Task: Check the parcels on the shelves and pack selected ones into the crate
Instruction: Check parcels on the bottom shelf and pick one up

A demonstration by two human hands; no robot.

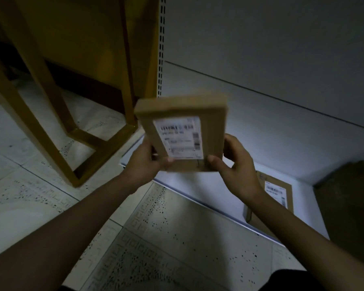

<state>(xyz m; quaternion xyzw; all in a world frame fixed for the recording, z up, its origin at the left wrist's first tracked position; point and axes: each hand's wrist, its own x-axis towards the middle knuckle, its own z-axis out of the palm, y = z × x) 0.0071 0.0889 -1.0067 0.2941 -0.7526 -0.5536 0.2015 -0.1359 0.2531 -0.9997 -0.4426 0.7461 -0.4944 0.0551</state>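
A flat brown cardboard parcel (210, 114) with a white shipping label facing me is held upright in front of me, above the front edge of the bottom shelf. My left hand (145, 162) grips its lower left corner and my right hand (233, 164) grips its lower right corner, thumbs on the front. A second labelled parcel (275, 196) lies flat on the white bottom shelf (208, 185), partly hidden by my right forearm. No crate is in view.
A large dark cardboard box (349, 206) stands on the shelf at the right. A yellow-brown wooden frame (86, 139) stands on the speckled tiled floor (156, 238) at the left. A perforated shelf upright (161, 47) rises beside it. The scene is dim.
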